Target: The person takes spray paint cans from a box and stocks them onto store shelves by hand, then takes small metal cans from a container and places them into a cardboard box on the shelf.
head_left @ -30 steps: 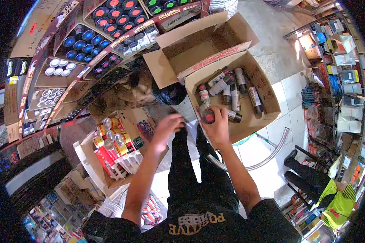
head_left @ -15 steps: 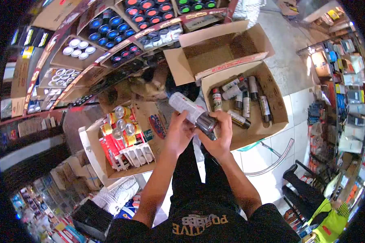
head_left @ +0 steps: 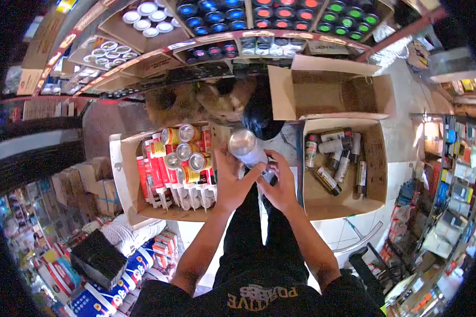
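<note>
A: What can be read on the shirt [head_left: 262, 298]?
B: Gold letters spell "POSITIVE", upside down in the view; the grey word across them is hard to make out.

A: And the spray can [head_left: 247, 148]?
B: Its label is too blurred to read. It is tilted, its round silver base toward the camera, above the gap between the two cartons.

A: How are the hands placed?
B: The left hand [head_left: 232, 182] curls round one side of the can, thumb across its lower part; the right hand [head_left: 281, 185] pinches the lower end with bent fingers.

A: What does the left carton [head_left: 124, 174] contain?
B: Red-and-white cartridges [head_left: 156, 177], with "De" legible on one, and yellow-and-red tins [head_left: 185, 151] lying on top, silver ends showing.

A: The right carton [head_left: 346, 208]?
B: Several spray cans [head_left: 342, 166] lying at odd angles and one with a red top [head_left: 311, 150] near its left wall. An open carton [head_left: 330, 95] sits just beyond.

A: The shelf [head_left: 211, 39]?
B: Boxes of cans grouped by blue [head_left: 214, 17], red [head_left: 284, 13] and green tops [head_left: 349, 20].
</note>
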Action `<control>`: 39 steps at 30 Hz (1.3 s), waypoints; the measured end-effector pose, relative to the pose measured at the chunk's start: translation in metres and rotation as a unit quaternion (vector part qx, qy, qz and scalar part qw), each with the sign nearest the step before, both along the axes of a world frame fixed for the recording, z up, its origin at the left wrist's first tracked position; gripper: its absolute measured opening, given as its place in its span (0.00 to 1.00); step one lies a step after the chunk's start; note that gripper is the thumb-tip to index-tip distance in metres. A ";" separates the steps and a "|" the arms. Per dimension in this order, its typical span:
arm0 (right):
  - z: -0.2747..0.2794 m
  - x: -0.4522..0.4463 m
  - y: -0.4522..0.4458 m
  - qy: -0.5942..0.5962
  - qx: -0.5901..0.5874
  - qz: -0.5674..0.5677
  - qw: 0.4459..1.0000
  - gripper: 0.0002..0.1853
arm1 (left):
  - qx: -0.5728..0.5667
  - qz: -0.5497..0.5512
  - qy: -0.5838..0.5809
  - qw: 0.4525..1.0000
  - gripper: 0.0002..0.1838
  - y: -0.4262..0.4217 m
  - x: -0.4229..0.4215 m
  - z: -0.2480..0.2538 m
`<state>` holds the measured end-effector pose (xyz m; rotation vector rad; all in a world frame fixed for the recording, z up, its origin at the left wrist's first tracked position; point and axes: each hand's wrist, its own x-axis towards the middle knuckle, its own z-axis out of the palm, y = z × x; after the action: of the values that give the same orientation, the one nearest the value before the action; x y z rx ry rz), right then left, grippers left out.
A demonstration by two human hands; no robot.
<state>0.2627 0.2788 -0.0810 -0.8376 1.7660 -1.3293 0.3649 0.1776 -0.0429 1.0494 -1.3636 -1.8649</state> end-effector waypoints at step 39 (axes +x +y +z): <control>-0.082 0.012 -0.310 -0.057 -0.006 0.031 0.998 0.19 | 0.071 0.055 -0.168 0.982 0.20 -0.297 0.008 -0.070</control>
<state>0.2744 -0.0307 -0.1634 -0.8011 1.6336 -1.3228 0.3732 -0.1194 -0.1125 1.5370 -1.3353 -1.7820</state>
